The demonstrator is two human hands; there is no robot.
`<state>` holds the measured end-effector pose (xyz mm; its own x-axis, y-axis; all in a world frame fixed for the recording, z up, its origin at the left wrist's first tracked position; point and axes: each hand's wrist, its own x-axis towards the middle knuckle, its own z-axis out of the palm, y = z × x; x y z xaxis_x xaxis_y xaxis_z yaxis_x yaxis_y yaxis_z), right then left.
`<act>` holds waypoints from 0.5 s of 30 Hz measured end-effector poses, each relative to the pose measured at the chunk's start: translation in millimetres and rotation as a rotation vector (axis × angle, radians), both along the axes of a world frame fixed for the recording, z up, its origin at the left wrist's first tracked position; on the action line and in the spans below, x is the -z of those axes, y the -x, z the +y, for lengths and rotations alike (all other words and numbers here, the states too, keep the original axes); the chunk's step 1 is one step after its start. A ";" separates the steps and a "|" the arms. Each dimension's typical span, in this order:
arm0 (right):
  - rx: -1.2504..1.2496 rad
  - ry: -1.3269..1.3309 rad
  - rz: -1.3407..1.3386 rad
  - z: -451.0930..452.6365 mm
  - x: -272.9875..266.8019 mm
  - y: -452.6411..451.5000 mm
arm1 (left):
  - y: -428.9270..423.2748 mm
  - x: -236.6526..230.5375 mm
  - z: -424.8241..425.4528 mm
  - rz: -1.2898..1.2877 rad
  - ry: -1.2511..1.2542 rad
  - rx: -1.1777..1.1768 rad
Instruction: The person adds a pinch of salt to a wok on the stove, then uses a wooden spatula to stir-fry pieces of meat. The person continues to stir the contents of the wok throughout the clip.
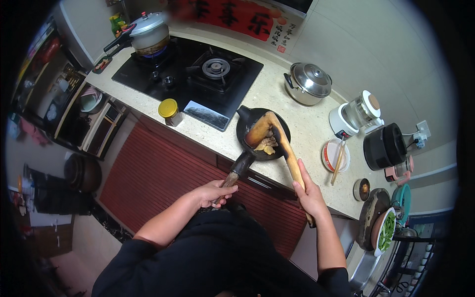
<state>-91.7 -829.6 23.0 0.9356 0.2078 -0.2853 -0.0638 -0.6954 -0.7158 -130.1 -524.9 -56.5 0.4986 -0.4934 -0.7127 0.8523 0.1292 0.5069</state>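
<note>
My left hand point(213, 193) grips the wooden end of the handle point(231, 179) of a black metal mortar bowl point(244, 120). The bowl rests at the front edge of the stone countertop, with a short spout on its far left side. In my right hand point(311, 195) is the shaft of a bent wooden pestle point(264, 124), scorched dark in places. Its thick head reaches down into the bowl. Beside the head lie yellowish and pale brown food pieces point(268, 145), possibly ginger. The pestle hides part of the bowl's inside.
A pressure cooker point(151, 35) sits over a blue flame on the gas hob point(139, 76). Nearby are a yellow-lidded jar point(169, 109), a lidded steel pot point(310, 83), an electric kettle point(358, 111), a bowl point(327, 156) with chopsticks point(338, 163), and a cutting board point(371, 219).
</note>
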 end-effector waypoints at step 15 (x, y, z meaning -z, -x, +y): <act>0.296 -0.471 0.375 12.5 21.5 22.0 | 2.4 4.3 -1.2 -0.003 -0.021 -0.001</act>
